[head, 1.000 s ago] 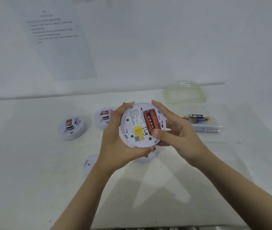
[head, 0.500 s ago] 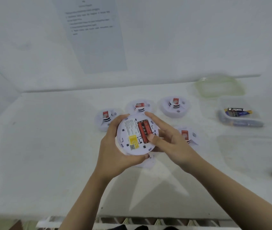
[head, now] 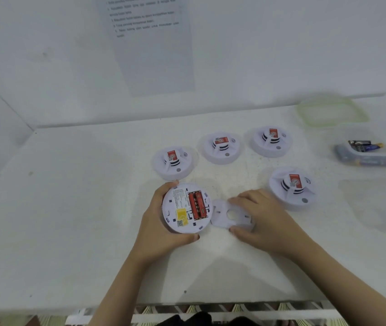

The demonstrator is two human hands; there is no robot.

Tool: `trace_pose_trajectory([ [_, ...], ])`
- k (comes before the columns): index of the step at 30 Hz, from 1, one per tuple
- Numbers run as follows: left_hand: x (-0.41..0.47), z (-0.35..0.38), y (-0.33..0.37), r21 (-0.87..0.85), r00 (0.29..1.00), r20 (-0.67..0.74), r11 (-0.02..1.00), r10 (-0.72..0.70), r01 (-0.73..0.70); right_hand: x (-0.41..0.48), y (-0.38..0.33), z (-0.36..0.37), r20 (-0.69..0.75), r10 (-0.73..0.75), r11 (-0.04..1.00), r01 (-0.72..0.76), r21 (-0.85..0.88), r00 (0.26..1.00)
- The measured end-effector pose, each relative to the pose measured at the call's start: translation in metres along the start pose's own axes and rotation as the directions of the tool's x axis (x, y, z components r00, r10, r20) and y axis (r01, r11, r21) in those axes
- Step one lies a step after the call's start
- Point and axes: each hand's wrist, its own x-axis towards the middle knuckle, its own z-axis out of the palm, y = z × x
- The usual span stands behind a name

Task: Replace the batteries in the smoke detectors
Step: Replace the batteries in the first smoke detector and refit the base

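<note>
1. White tabletop (head: 81,231) against a plain white wall, with a printed paper sheet (head: 154,43) taped up behind. My landmark from the remote seat is the round white plastic smoke detector (head: 177,208), turned back-up near the front edge.
2. The left hand (head: 156,234) grips that detector by its left rim, fingers curled over the top and thumb under the bottom. Can't tell if it's resting on the table or lifted.
3. Two red cylindrical batteries (head: 196,205) sit side by side in its open bay.
4. Just right of the detector lies a flat white plastic back plate (head: 225,215) with a round hole. The right hand (head: 267,220) pinches it, thumb on the near edge and fingers on the far edge.
5. I'd say this is the closing-up step. Next I'd lift the plate over the bay, line up its tabs and twist it shut without nudging the cells.
6. Four more white domed detectors (head: 220,147) sit behind and to the right of the landmark. A clear plastic tub of loose batteries (head: 366,151) is well off right.
</note>
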Motion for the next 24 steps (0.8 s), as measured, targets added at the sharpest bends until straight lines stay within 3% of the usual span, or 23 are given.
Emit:
trace_pose_trajectory([
  [3,0.002,-0.003,-0.008,-0.019,0.999,0.038,1.000,0.000,0.001,0.003,-0.006,-0.001,-0.040,0.086,0.994,-0.083,0.065,0.995],
  [6,0.004,-0.006,-0.015,-0.036,0.996,0.086,0.999,0.003,0.000,0.007,-0.015,0.002,-0.173,0.252,0.937,-0.195,0.290,0.952],
  [8,0.006,-0.006,-0.015,-0.043,0.996,0.087,0.999,0.024,-0.020,0.010,-0.023,0.005,-0.228,0.274,0.900,-0.166,0.403,0.934],
  [11,0.011,-0.005,-0.016,-0.037,0.996,0.083,0.999,0.036,-0.033,0.016,-0.035,0.007,-0.234,0.143,0.919,-0.041,0.392,0.962],
  [16,0.016,-0.005,-0.014,-0.045,0.994,0.109,0.999,0.017,-0.012,0.032,-0.053,0.010,-0.164,-0.101,0.980,0.127,0.155,0.981],
  [24,0.017,-0.007,-0.022,-0.161,0.995,0.092,0.986,-0.030,0.044,0.049,-0.057,0.008,-0.067,-0.160,0.980,0.167,0.106,0.985],
])
